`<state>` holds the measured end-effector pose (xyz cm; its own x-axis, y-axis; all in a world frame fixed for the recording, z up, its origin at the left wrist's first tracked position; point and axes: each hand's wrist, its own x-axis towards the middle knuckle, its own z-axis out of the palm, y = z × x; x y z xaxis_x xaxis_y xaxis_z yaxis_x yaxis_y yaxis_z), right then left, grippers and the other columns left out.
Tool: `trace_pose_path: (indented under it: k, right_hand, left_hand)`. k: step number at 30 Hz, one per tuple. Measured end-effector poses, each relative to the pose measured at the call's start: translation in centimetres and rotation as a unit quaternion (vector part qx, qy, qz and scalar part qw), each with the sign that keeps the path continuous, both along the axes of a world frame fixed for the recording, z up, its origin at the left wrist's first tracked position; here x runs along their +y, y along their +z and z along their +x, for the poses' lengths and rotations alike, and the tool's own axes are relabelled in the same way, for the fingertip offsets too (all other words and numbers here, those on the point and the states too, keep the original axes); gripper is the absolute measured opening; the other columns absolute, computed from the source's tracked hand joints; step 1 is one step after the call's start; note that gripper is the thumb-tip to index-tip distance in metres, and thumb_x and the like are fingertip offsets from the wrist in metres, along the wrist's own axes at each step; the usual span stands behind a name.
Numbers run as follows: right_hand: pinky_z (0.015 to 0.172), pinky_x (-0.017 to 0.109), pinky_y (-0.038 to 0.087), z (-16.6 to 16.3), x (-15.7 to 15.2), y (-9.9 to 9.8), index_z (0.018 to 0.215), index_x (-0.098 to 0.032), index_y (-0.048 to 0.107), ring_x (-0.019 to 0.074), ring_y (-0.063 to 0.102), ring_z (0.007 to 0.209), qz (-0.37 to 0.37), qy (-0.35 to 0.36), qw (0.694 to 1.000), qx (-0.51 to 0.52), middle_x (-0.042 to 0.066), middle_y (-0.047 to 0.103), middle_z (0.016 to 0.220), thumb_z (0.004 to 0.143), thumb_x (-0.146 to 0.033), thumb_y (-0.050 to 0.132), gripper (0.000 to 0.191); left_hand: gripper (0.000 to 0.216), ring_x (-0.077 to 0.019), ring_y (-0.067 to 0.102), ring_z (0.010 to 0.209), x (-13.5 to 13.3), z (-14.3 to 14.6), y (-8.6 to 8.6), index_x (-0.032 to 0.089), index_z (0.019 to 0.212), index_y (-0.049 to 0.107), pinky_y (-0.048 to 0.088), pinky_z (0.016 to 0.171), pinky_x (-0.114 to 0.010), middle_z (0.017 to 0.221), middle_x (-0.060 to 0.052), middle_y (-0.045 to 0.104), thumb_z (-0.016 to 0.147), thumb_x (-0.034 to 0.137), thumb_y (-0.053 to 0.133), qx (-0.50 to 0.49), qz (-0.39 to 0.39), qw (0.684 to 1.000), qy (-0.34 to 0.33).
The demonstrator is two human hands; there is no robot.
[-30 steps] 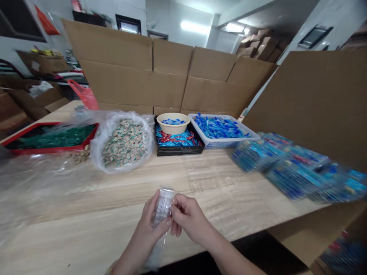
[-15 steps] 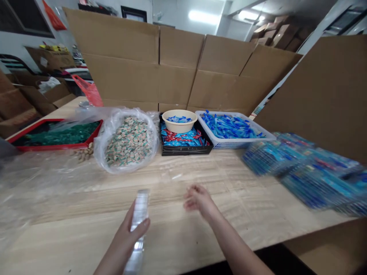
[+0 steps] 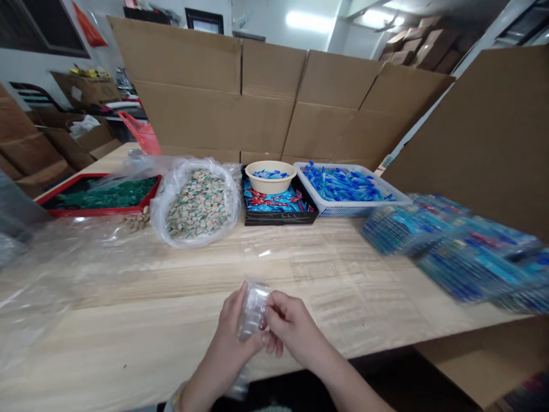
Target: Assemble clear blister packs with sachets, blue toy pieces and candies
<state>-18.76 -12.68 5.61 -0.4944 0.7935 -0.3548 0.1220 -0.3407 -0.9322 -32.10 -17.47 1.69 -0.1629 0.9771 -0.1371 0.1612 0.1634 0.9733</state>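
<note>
My left hand (image 3: 229, 337) is wrapped round a narrow stack of clear plastic trays (image 3: 256, 300), held tilted over the front of the table. At the stack's right edge, my right hand (image 3: 291, 326) has its fingers closed in a pinch on the plastic. Whether a single tray is parted from the stack there cannot be made out. The lower end of the stack shows below my left hand, near the table's front edge. Faint clear trays (image 3: 319, 272) lie flat on the wooden table (image 3: 171, 312) beyond my hands.
Along the back stand a red tray (image 3: 103, 212) of green pieces, a plastic bag (image 3: 193, 240) of small packets, and a black box (image 3: 278, 218) with a cream bowl (image 3: 271, 186) on it. A white basket (image 3: 364, 209) holds blue pieces. Filled blue packs (image 3: 472, 252) are piled right. Cardboard (image 3: 266, 123) walls the back.
The stack of clear trays has moved right in my left hand. My right hand has come in from the right, and its loosely curled fingers are now closed at the stack's edge.
</note>
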Motion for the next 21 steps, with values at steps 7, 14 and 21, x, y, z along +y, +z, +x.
trace_pose_path:
  k: [7, 14, 21]
  right_hand:
    - [0.039, 0.02, 0.044, 3.5, 1.3, -4.9, 0.064, -0.017, 0.043, 0.0108, 0.057, 0.043, -0.062, -0.244, 0.965, 0.08, -0.002, 0.058, 0.056, 0.06, -0.039, 0.065, 0.031]
    - [0.045, 0.025, 0.047, 4.2, 2.3, -6.8, 0.065, -0.017, 0.045, 0.0142, 0.059, 0.046, -0.177, -0.24, 0.954, -0.011, 0.0, 0.057, 0.054, 0.068, -0.035, 0.059, 0.023]
    - [0.045, 0.016, 0.038, 1.3, -2.4, -2.3, 0.071, -0.018, 0.043, 0.005, 0.05, 0.046, -0.063, -0.077, 0.976, 0.193, -0.006, 0.052, 0.057, 0.065, -0.036, 0.066, 0.03]
  left_hand:
    - [0.074, -0.0285, 0.045, 0.111, -1.2, -4.3, 4.0, 0.017, 0.128, 0.035, 0.029, 0.098, -0.041, 0.119, -0.011, 0.052, 0.065, 0.046, 0.061, -0.147, -0.108, 0.972, 0.147]
    - [0.078, -0.0279, 0.04, 0.116, -1.3, -3.2, 2.7, 0.019, 0.128, 0.035, 0.029, 0.099, -0.039, 0.123, -0.009, 0.049, 0.061, 0.047, 0.064, -0.189, -0.133, 0.968, 0.1]
    - [0.094, -0.0266, 0.054, 0.092, -1.2, 1.4, 0.8, 0.019, 0.13, 0.032, 0.044, 0.076, -0.034, 0.103, -0.011, 0.057, 0.051, 0.052, 0.071, -0.231, -0.077, 0.96, -0.139]
